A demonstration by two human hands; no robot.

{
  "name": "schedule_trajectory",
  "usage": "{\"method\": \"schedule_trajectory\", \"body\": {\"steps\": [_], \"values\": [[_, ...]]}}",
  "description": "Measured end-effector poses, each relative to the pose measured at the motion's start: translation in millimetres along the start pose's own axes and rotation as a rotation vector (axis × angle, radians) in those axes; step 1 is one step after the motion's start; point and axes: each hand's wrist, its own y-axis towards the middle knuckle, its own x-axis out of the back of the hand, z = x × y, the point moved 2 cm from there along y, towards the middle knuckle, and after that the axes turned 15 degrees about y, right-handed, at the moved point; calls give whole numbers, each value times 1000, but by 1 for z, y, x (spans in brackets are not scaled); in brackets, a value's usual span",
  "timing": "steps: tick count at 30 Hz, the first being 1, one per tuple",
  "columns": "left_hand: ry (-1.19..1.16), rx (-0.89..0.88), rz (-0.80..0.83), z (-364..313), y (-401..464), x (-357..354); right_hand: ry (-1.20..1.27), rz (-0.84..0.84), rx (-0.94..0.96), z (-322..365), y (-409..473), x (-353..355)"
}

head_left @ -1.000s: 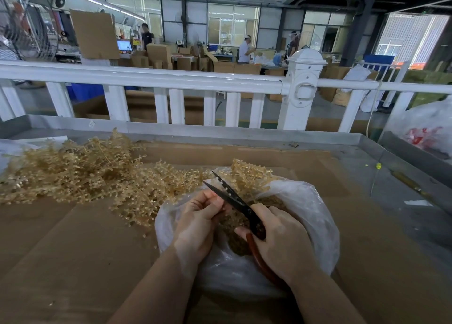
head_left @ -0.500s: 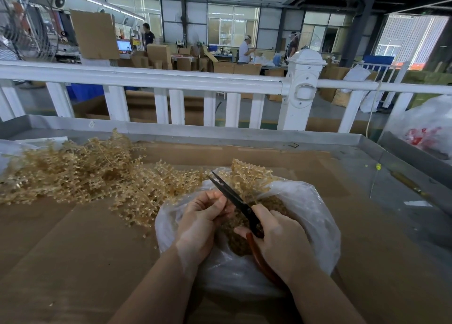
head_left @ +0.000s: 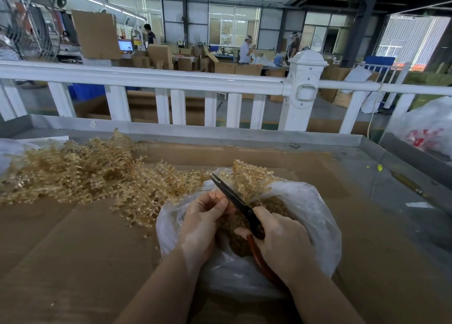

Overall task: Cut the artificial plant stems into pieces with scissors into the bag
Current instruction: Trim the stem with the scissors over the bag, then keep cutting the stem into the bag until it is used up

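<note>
Nearest the camera, over the mouth of the clear plastic bag [head_left: 315, 225]: I log the right hand [head_left: 286, 247], fingers curled round the red handles of the scissors [head_left: 234, 198]; the blades, parted a second ago, now lie closed together, tips pointing far-left. Left hand [head_left: 203, 223], just left of the blades: fingers curled, thumb and forefinger pinching a stem piece too small to make out; position little changed. Inside the bag: a brown heap of cut pieces [head_left: 237, 240]. Far rim of the bag: one sprig [head_left: 249, 179] leaning in. Left, on the cardboard sheet [head_left: 73, 250]: pile of uncut golden artificial plant stems [head_left: 80, 172], unmoved. Beyond: white railing [head_left: 171, 78].
</note>
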Motion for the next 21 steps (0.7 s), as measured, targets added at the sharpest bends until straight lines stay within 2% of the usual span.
{"method": "schedule_trajectory", "body": {"steps": [5,14,21], "values": [[81,2,-14,-1,-1,0,-9,-1,-9,0,0,0],[86,29,-61,-1,-1,0,28,13,-46,1,-2,2],[86,36,-123,-5,-1,-1,169,-81,-161,3,1,10]]}}
